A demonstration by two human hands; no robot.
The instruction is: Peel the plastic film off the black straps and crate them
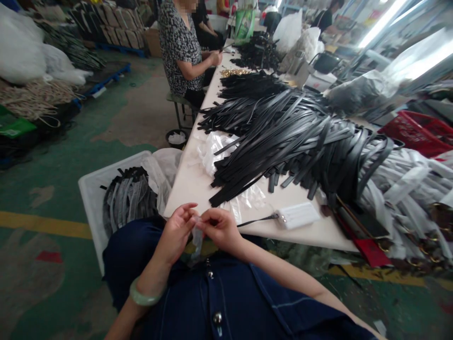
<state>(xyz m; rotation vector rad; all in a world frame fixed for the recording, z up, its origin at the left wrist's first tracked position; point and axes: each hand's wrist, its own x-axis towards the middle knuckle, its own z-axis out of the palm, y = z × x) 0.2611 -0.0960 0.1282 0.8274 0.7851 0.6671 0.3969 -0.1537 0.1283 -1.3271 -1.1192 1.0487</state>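
Just in front of my lap, at the near edge of the table, my left hand (178, 232) and my right hand (222, 230) meet fingertip to fingertip. Both pinch the top of a thin, whitish see-through plastic strip (197, 243), which hangs down between them. The other fingers of my left hand are loosely curled. On the table beyond my hands lies a large heap of black flat straps (283, 127), their cut ends toward me. Crumpled clear plastic film (244, 200) lies partly under the straps.
A white power bank (297, 216) with a black cable lies to the right. Straps wrapped in white (396, 179) pile up at far right, near a red basket (421, 132). At left stands a white bin (88, 189) holding wrapped straps. A co-worker (180, 52) sits farther along the table (186, 177).
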